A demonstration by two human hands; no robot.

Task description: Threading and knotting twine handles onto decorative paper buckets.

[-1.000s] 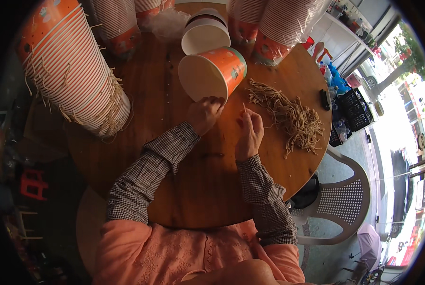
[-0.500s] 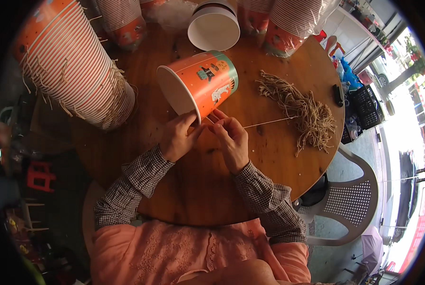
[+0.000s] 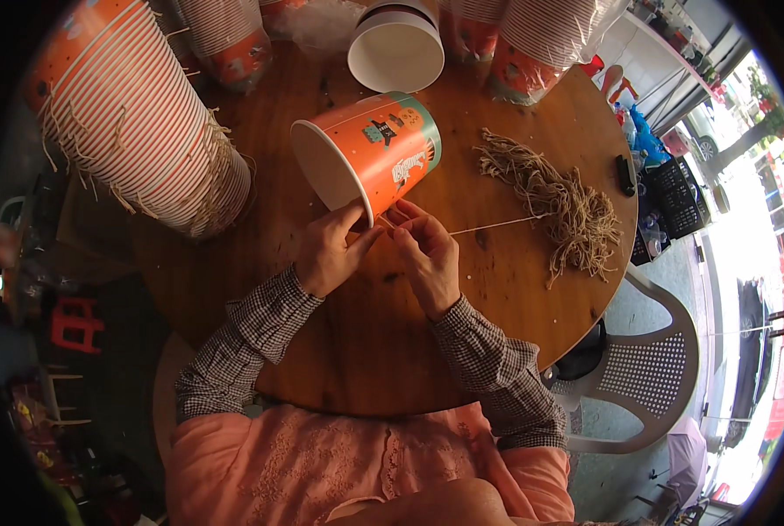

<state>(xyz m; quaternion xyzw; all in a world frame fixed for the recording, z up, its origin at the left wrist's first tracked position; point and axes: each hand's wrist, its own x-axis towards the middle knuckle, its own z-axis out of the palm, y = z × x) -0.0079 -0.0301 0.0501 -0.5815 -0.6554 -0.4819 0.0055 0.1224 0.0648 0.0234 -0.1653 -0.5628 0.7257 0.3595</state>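
An orange and green paper bucket point(image 3: 383, 149) lies tilted on its side over the wooden table, its open mouth facing left. My left hand point(image 3: 329, 250) grips the near part of its rim, with some fingers inside the mouth. Close beside it, my right hand point(image 3: 429, 254) pinches a thin piece of twine point(image 3: 497, 225) against the bucket's side near the rim. From that hand the twine runs right toward a loose heap of tan twine strands point(image 3: 563, 202). The fingertips of both hands nearly meet, and the twine's end there is too small to make out.
A tall nested stack of buckets point(image 3: 142, 123) with twine strands stands at left. Behind are an open white-lined bucket point(image 3: 396, 57) and plastic-wrapped stacks point(image 3: 541, 48). A small black object point(image 3: 624, 175) lies at the round table's point(image 3: 339, 368) right edge, near a grey plastic chair point(image 3: 646, 373).
The right fingers have shifted slightly at the rim, still pinching the twine. The bucket and my left hand stay almost where they were.
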